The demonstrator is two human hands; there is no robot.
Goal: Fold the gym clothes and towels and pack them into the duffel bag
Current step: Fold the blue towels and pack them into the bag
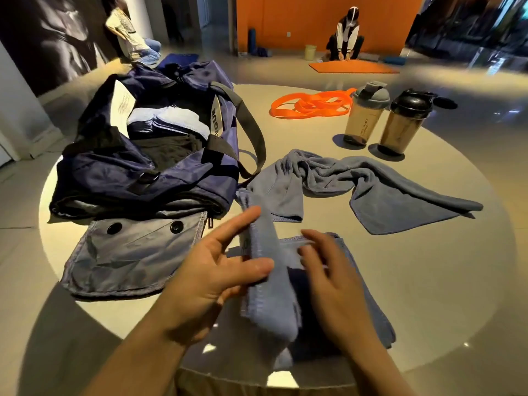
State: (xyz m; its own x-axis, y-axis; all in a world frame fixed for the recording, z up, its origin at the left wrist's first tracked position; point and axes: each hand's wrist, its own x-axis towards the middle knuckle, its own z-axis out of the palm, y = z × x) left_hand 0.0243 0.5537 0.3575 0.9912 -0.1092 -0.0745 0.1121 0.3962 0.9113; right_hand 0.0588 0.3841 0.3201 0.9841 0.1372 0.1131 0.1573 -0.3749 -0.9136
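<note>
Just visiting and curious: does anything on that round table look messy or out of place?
Yes. One grey-blue towel lies crumpled and unfolded in the middle of the table, right of the open duffel bag. An orange strap sits in a loose tangle beyond it.

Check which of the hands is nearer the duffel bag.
Left. The left hand is just in front of the duffel bag, near its open flap; the right hand is farther right, beyond the towel between the hands.
</note>
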